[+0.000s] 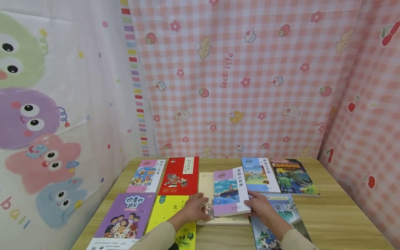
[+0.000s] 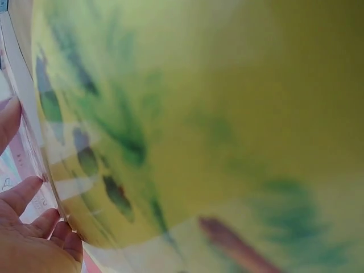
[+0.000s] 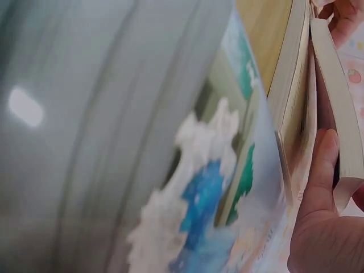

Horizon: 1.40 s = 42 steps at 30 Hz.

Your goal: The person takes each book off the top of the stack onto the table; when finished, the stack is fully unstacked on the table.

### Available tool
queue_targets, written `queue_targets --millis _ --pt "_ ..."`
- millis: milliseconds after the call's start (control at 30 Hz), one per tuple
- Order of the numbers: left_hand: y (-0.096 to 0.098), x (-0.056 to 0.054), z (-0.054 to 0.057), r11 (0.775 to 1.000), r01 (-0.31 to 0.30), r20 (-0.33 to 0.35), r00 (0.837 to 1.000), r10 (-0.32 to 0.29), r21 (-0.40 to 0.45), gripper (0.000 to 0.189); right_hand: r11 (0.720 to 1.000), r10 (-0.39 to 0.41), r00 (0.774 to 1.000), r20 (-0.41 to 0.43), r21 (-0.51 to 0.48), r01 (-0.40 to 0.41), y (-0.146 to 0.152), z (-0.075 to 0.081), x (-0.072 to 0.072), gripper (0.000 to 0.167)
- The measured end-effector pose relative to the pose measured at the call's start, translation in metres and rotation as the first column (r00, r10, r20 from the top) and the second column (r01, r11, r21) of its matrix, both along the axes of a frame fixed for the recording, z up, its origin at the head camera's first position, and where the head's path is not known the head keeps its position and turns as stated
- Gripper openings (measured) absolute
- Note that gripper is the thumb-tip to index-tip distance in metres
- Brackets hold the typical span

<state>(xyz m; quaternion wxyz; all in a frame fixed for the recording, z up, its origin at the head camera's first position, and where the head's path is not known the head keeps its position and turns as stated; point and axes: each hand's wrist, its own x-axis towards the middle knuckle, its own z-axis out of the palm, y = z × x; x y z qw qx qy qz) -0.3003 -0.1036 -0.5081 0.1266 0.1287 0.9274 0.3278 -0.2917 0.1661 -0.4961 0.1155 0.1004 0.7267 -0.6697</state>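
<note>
My right hand [image 1: 260,208] grips the lower right edge of a thin lilac-and-white book [image 1: 229,192]. In the right wrist view this book is raised at an angle over the stack, with a finger [image 3: 324,162] beneath it. Under it lies a beige book [image 1: 206,180], mostly covered. My left hand [image 1: 195,210] rests over the beige book's left side, with its fingertips on the cover beside the lilac book. A yellow book [image 1: 173,210] lies below my left wrist. Under my right forearm is a blue-grey book [image 1: 282,201].
Other books lie on the wooden table [image 1: 340,222]: a lilac one [image 1: 145,177] and a red one [image 1: 179,175] at back left, a purple one [image 1: 125,215] at front left, a blue one [image 1: 259,175] and a dark green one [image 1: 293,177] at back right. Patterned cloths [image 1: 243,104] hang around.
</note>
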Motion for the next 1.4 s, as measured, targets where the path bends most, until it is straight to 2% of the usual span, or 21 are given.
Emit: queue_targets --millis 267,467,700,1067,1233,1400 --pt "0.0 -0.002 -0.002 0.999 0.008 -0.01 1.0 -0.008 -0.032 0.068 1.0 0.01 1.0 -0.016 -0.024 -0.01 0.018 0.007 0.003 0.061" --pt "0.001 -0.003 -0.004 0.995 0.063 -0.023 0.998 -0.065 -0.077 0.071 0.997 0.005 1.0 -0.012 -0.073 -0.006 0.031 0.011 0.006 0.061" --pt "0.002 -0.001 -0.001 0.989 0.109 0.042 0.994 -0.106 -0.099 0.076 0.999 0.002 1.0 0.023 -0.041 -0.001 0.052 0.015 0.01 0.063" --pt "0.002 0.0 0.001 0.989 0.106 0.045 0.994 -0.102 -0.108 0.076 0.998 0.062 0.998 0.007 -0.009 -0.062 0.096 0.016 0.02 0.066" --pt "0.002 0.0 0.001 0.988 0.109 0.043 0.994 -0.105 -0.112 0.076 0.998 0.06 0.998 0.015 -0.003 -0.06 0.119 0.014 0.023 0.069" --pt "0.003 -0.001 0.001 0.987 0.107 0.042 0.994 -0.103 -0.118 0.075 0.988 0.134 0.991 -0.016 -0.082 -0.135 0.145 0.011 0.031 0.076"
